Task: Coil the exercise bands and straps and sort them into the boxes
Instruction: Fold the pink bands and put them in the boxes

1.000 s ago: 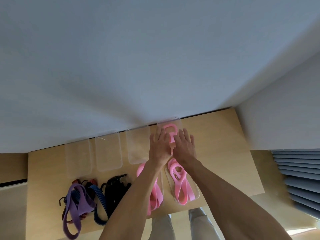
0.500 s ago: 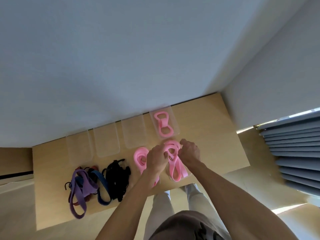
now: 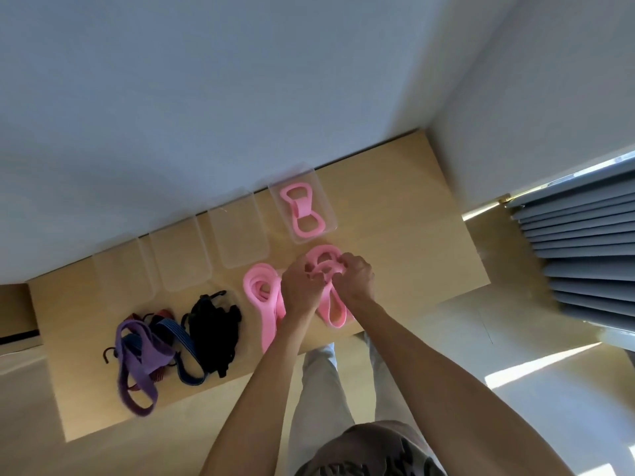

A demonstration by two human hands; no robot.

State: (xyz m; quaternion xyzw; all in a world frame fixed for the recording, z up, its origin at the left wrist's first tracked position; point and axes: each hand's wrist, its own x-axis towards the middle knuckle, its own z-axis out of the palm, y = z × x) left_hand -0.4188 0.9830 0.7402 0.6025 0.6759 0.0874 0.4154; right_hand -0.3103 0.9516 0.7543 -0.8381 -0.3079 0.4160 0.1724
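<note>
Risk: pink band [image 3: 331,304] is springy, so half-made coil can unwind if your pinch slips, and tail can snag second pink band [image 3: 264,297] at 9 o'clock. Left hand [image 3: 302,286] and right hand [image 3: 355,276] meet knuckle to knuckle over counter [image 3: 412,235], fingers curled, gripping band's upper loop. Target box [image 3: 324,201] at 12 o'clock already holds one coil.

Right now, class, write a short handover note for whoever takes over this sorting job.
Left hand and right hand: both grip one pink band, mid-coil, over the table.
Done: one coiled pink band in the right-most box.
Left: finish this band; another pink band beside it; black straps, blue strap and purple band lie loose. Three boxes stand empty.
</note>
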